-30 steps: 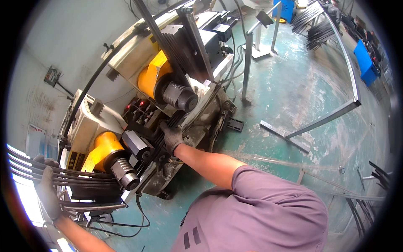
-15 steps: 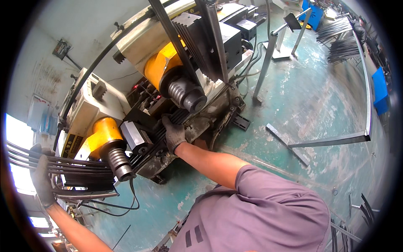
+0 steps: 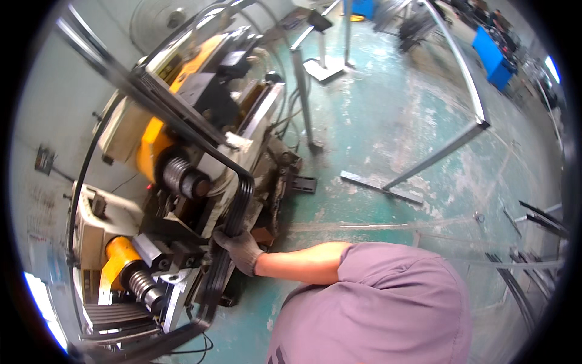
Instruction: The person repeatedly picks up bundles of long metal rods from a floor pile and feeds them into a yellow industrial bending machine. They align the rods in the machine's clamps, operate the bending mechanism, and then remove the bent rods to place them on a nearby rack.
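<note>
Bent bars (image 3: 237, 206) are spanning the frame's left half; the right hand (image 3: 240, 247) is curling closed around them; the left hand isn't showing. Careful handling probably means keeping bends off the machine (image 3: 151, 151).

We can read no words, numbers or signs here. On the side of the lower pale machine (image 3: 112, 221), at the left, we make out a dark and yellowish label (image 3: 89, 284), but its print is too small and blurred for us to tell. On the wall (image 3: 33, 200) beside that machine we see a pale and bluish sheet (image 3: 48, 261), stretched near the rim of the view; whatever it bears, we cannot make out. Low on the front of the mauve shirt (image 3: 376, 291) we find dark bar marks (image 3: 279, 355), cut by the lower edge.
</note>
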### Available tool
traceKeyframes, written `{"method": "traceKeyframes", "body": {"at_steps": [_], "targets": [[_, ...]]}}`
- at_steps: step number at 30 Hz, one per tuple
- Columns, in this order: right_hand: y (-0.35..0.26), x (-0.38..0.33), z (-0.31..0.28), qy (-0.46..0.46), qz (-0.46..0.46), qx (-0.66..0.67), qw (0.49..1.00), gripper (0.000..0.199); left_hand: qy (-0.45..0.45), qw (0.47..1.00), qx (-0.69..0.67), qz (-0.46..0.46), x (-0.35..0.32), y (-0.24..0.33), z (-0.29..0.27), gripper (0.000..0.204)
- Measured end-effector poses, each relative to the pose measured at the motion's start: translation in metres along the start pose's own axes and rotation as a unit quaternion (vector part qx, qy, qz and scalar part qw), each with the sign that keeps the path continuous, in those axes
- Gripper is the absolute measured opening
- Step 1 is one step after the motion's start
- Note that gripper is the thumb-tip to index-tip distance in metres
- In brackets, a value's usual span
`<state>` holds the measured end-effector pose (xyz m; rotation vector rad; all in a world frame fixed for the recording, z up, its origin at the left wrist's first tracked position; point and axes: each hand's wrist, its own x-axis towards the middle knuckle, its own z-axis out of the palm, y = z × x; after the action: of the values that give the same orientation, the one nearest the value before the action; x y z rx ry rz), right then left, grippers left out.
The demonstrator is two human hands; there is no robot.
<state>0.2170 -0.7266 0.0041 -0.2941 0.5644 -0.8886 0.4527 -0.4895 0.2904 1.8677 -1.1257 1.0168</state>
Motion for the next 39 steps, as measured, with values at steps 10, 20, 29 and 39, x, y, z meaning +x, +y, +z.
{"method": "traceKeyframes", "body": {"at_steps": [10, 20, 29, 39], "targets": [[-0.227, -0.147, -0.247, 0.298, -0.296, -0.234, 0.877, 0.014, -0.138, 0.796, -0.393, -0.439, -0.214, 0.114, 0.076, 0.028], [-0.485, -0.321, -0.327, 0.553, -0.423, -0.427, 0.577, 0.036, -0.366, 0.218, -0.629, -0.65, -0.388, 0.341, 0.143, 0.027], [-0.66, -0.238, -0.48, 0.617, -0.24, -0.632, 0.404, 0.027, -0.559, 0.334, -0.517, -0.556, -0.407, 0.499, 0.213, 0.028], [-0.823, -0.2, -0.497, 0.594, -0.167, -0.781, 0.099, 0.05, -0.49, 0.503, -0.419, -0.575, -0.367, 0.538, 0.204, 0.023]]}}
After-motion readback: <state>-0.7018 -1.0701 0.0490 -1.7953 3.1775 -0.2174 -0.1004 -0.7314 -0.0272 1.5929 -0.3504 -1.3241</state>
